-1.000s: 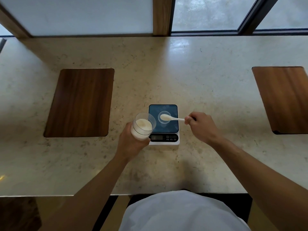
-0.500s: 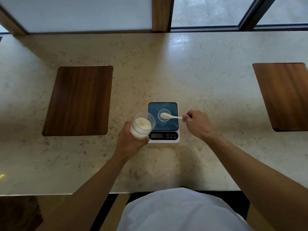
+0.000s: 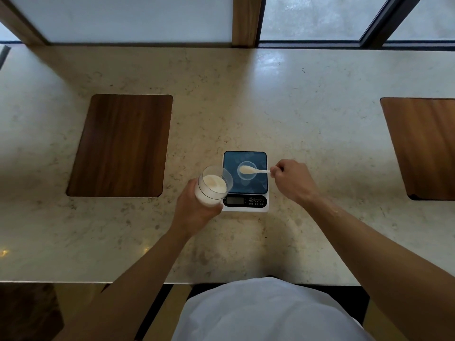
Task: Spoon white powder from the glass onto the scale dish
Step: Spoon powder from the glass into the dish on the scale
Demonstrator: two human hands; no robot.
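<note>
A clear glass [image 3: 213, 185] holding white powder is tilted toward the scale, gripped from below by my left hand [image 3: 194, 212]. The small kitchen scale [image 3: 256, 188] has a dark blue platform and a white base with a display. A small clear round dish [image 3: 247, 177] sits on the platform's middle. My right hand [image 3: 291, 183] pinches the handle of a white spoon [image 3: 253, 170]; its bowl carries powder and hovers over the dish.
The pale stone counter [image 3: 295, 114] carries a dark wooden inset board [image 3: 123, 146] at the left and another wooden board [image 3: 423, 146] at the right edge. Windows and a wooden post run along the back. The counter's front edge lies near my body.
The spoon bowl stays over the dish with hardly any shift. Both hands hold their places; only the camera view has moved slightly.
</note>
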